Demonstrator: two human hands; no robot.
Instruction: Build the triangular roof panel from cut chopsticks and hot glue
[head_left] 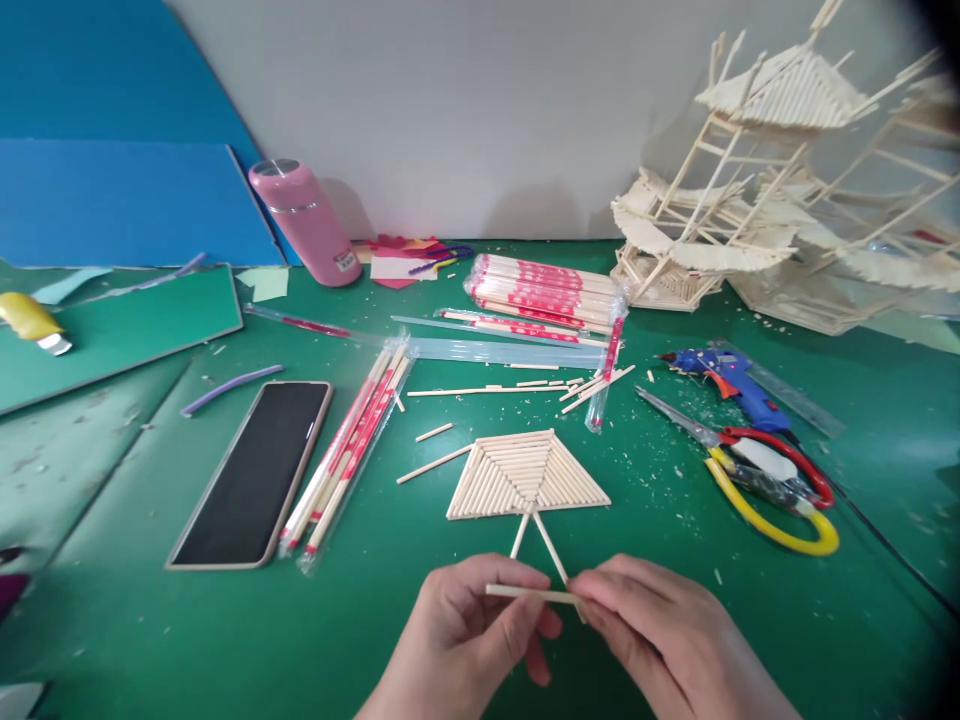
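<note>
My left hand (pixel 472 625) pinches a short pale wooden stick (pixel 517 592) between thumb and fingers, held level. At the stick's right end my right hand (pixel 660 630) has its fingertips pressed together around the lower end of a slanting stick (pixel 550 545). That slanting stick and a second leg (pixel 520 535) run down from a fan-shaped panel (pixel 532 475) of wooden sticks laid side by side. Whether the two held sticks are joined is hidden by my fingers. A loose stick (pixel 435 465) touches the panel's upper left edge.
Right: scissors (pixel 772 480), a blue glue gun (pixel 727 380) and stick-built towers (pixel 750 200). Left: a phone (pixel 251 475) and wrapped chopsticks (pixel 352 450). Behind: a pink flask (pixel 307 225), more chopstick packs (pixel 544 290) and cut stick pieces (pixel 487 390) on the green table (pixel 360 640).
</note>
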